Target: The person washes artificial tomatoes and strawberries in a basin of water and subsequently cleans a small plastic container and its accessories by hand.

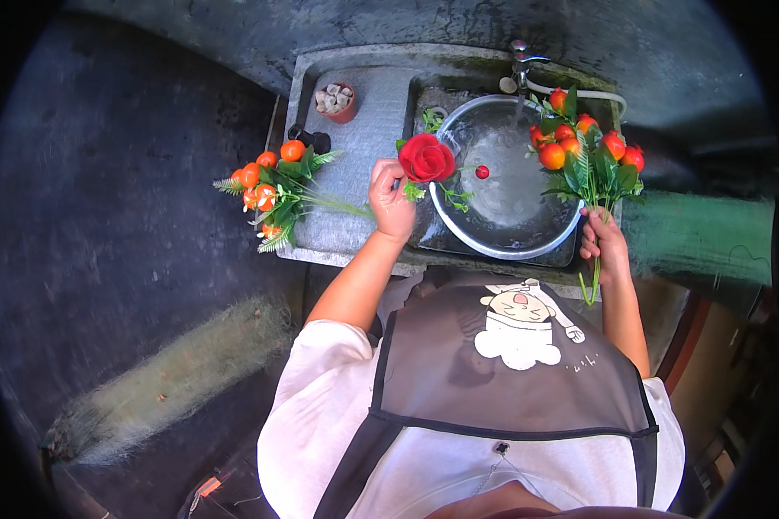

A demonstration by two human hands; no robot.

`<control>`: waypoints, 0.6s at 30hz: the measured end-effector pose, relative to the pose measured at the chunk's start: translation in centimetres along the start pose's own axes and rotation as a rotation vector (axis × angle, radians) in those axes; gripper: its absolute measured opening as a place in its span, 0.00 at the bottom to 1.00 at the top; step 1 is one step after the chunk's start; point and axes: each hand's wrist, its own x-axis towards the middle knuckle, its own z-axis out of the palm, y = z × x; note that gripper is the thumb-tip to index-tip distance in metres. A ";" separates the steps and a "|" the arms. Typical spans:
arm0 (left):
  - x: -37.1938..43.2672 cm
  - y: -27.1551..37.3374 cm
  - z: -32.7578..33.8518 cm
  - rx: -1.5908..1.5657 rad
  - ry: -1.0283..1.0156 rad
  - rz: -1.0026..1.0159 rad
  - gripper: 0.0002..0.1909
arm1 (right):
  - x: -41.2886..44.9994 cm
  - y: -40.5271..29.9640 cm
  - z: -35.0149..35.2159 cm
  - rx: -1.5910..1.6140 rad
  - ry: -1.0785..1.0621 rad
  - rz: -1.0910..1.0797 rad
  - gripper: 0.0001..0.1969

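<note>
My left hand is closed around an artificial red rose, held at the left rim of a round metal basin. Green sprigs and one red berry stick out beside the bloom, over the basin. With my right hand I grip the green stems of a bunch of artificial pomegranates, just right of the basin. Water fills part of the basin. A bunch of artificial oranges lies at the sink's left edge. Its stems reach my left hand; whether I hold them I cannot tell.
The stone sink has a ribbed washboard on its left. There stand a small pot of pebbles and a black object. A faucet with a white hose rises behind the basin. Netting hangs at lower left.
</note>
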 end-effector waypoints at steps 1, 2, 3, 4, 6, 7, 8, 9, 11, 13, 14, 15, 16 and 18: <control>0.4 0.6 0.4 -0.011 0.000 0.006 0.06 | 0.1 0.0 -0.2 -0.003 0.014 0.002 0.08; 0.8 0.8 0.7 -0.018 -0.008 0.008 0.06 | 0.2 0.0 -0.3 -0.004 0.028 0.004 0.08; 0.9 0.9 1.2 -0.015 -0.029 0.020 0.05 | 0.2 0.0 -0.5 -0.003 0.037 0.000 0.08; 1.0 0.9 1.8 -0.016 -0.053 0.032 0.05 | 0.3 0.0 -0.7 -0.003 0.049 0.000 0.08; 0.4 -0.6 3.2 0.053 -0.178 0.003 0.03 | 0.3 -0.1 -1.0 -0.005 0.074 0.002 0.08; -0.6 -2.0 3.9 0.130 -0.294 -0.031 0.03 | 0.5 0.1 -1.3 0.002 0.073 0.004 0.08; -1.6 -4.0 4.7 0.233 -0.470 -0.097 0.06 | 0.7 0.2 -1.4 0.006 0.076 0.013 0.08; -2.4 -5.4 6.0 0.282 -0.599 -0.127 0.05 | 1.0 0.2 -1.4 0.007 0.090 0.022 0.08; -4.9 -10.3 7.5 0.477 -0.860 -0.122 0.05 | 1.5 0.2 -1.1 -0.008 0.098 0.072 0.08; -3.8 -12.1 10.2 0.771 -1.184 -0.314 0.09 | 1.4 -0.1 -1.5 -0.044 0.146 0.092 0.07; -4.1 -14.5 11.9 0.822 -1.110 -0.369 0.09 | 1.3 -0.1 -1.7 -0.044 0.165 0.093 0.07; -4.6 -16.9 13.1 0.880 -1.026 -0.428 0.09 | 1.1 -0.1 -1.7 -0.070 0.193 0.114 0.08; -5.6 -16.9 14.9 0.843 -1.095 -0.488 0.09 | 0.8 0.1 -1.9 -0.093 0.225 0.140 0.08; -8.6 -16.3 17.4 0.801 -1.405 0.025 0.11 | 0.4 0.5 -2.0 -0.096 0.235 0.150 0.08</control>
